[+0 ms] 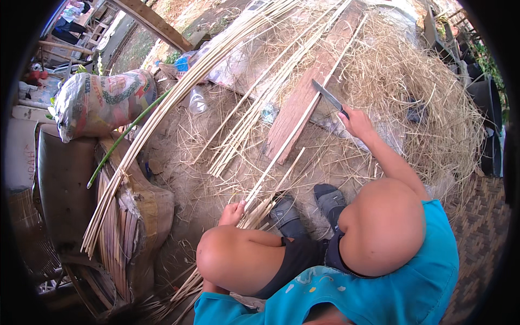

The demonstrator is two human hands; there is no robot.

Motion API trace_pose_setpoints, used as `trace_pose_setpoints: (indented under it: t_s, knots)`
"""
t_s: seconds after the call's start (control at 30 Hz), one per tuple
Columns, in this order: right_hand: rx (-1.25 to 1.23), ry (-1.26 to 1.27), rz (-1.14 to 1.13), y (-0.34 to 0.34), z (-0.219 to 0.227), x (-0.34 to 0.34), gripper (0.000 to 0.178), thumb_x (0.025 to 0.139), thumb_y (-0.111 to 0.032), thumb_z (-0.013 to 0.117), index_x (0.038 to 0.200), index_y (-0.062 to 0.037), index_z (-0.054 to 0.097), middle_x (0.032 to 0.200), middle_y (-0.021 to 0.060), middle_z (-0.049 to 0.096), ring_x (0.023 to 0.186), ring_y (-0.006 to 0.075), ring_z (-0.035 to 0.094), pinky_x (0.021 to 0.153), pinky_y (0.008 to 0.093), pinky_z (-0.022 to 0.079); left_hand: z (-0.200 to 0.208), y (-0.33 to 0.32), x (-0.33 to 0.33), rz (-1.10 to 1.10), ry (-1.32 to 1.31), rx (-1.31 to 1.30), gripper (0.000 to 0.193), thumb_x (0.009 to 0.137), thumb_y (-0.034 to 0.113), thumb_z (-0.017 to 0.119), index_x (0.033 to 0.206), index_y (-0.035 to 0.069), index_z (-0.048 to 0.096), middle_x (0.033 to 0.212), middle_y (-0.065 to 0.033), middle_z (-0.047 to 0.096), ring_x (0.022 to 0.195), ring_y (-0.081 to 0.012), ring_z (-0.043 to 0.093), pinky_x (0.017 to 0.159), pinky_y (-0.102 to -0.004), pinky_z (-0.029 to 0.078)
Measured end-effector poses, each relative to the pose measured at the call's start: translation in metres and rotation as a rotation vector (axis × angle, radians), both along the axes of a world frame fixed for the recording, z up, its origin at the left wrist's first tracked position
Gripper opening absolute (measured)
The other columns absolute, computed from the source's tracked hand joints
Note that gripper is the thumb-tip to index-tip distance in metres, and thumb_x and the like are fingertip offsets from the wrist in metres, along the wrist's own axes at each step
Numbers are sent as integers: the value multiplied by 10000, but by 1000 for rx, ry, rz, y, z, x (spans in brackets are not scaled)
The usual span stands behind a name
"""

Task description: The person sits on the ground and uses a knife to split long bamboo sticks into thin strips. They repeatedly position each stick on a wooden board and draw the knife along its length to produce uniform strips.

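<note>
Right hand (357, 123) is closed around the handle of a knife (329, 96), blade across 1 pale strip (303, 115) along the wooden plank (295, 103). Beyond the plank's near end, the left hand (233, 213) curls closed around that strip; loose strips (249, 124) lie left of the plank, dry shavings (444, 124) right.

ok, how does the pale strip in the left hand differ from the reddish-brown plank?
Width: the pale strip is slender, the reddish-brown plank broad.
Colour: the strip is cream, the plank reddish-brown.
Pose: the strip's near end is in the left hand; the plank lies on the ground, under the strip.
Shared: both are long and run away toward the picture's upper right.
</note>
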State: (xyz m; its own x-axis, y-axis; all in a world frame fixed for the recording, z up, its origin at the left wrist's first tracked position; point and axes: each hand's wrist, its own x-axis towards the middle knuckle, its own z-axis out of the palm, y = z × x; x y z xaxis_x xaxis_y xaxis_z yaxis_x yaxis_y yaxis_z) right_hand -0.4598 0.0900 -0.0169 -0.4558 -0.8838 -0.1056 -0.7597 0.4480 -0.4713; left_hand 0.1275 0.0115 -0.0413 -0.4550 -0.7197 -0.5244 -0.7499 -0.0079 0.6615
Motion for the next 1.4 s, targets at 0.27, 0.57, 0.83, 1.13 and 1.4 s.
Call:
trace_pose_setpoints:
  t_s: [0.27,0.57,0.83,1.13,1.4]
  knots:
    - [1,83,-215,-8,13,-73,401,1020,-426,533,1229,-101,642,850,215,709,819,426,694,759,530,549,107,36,-18,305,-161,95,488,1029,421,547,854,-11,689,640,-125,608,611,-210,547,628,-403,457]
    - [70,-112,536,45,20,150,487,1032,-482,499,1414,-181,523,999,236,671,875,465,677,834,526,565,14,3,-114,-245,-99,-362,436,1060,427,418,1026,27,587,804,-290,679,803,-503,666,697,-578,499]
    - [-3,31,-332,11,20,-68,355,1037,-376,522,1220,-88,620,814,200,703,762,400,697,703,524,558,6,-14,-88,-200,-128,-241,515,1078,441,375,949,18,639,849,-326,656,868,-529,636,773,-595,477]
    - [-44,-65,171,10,1,61,424,1016,-431,545,1350,-173,576,948,230,684,899,457,680,821,546,552,19,14,-79,-129,-76,-268,527,1081,389,414,852,-41,613,774,-293,618,777,-503,591,706,-556,446]
    - [68,-111,-157,-21,16,-27,343,1024,-379,534,1234,-113,588,871,219,709,839,432,694,749,546,544,11,24,3,-71,-225,-192,556,1057,430,425,796,-26,606,669,-266,599,662,-439,627,648,-534,455]
